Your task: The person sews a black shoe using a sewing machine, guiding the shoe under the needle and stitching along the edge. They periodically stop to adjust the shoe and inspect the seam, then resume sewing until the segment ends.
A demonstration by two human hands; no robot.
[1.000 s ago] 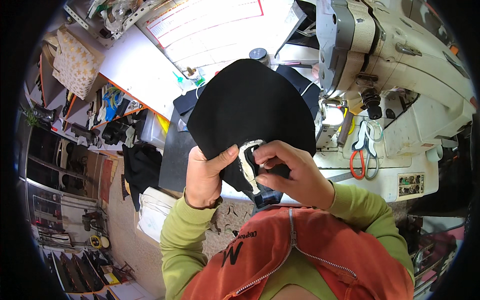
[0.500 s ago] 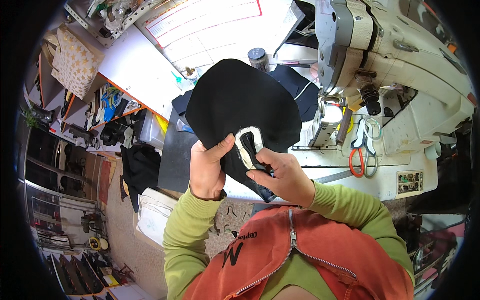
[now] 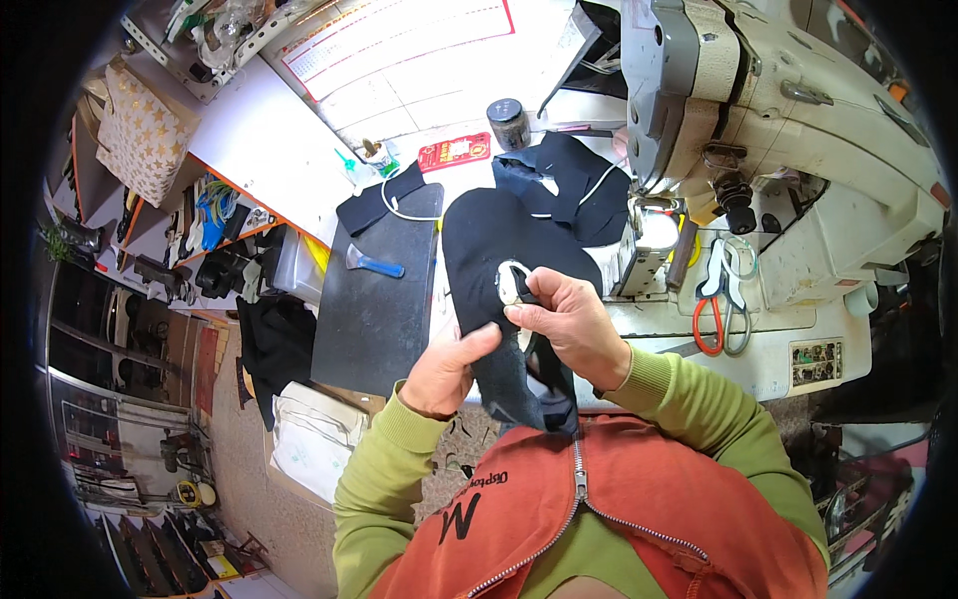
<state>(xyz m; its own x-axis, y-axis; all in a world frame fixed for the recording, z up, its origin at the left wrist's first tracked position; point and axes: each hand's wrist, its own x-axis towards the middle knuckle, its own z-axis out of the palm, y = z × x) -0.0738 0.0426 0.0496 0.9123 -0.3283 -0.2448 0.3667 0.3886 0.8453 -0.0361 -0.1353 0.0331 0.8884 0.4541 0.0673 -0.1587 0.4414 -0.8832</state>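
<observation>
A black fabric piece (image 3: 489,235), its lower part folded over and hanging toward my vest, is held up in front of me. An opening near its middle has a white edge (image 3: 509,282). My right hand (image 3: 577,324) pinches the cloth beside that opening, thumb and fingers closed. On the lower left side of the piece is my left hand (image 3: 449,367), its thumb lying on the cloth and its other fingers partly hidden behind. The grey underside shows in the hanging fold.
A dark cutting mat (image 3: 374,309) carries a blue-handled tool (image 3: 377,265). Behind lie more black cloth pieces (image 3: 579,180), a red packet (image 3: 454,152) and a lidded jar (image 3: 508,125). At right stand a sewing machine (image 3: 788,90) and red-and-grey-handled scissors (image 3: 720,295).
The black fabric has been lowered, turned and folded, so its wide face looks narrower. The mat, blue-handled tool and red packet now show. My left hand has slid lower and right.
</observation>
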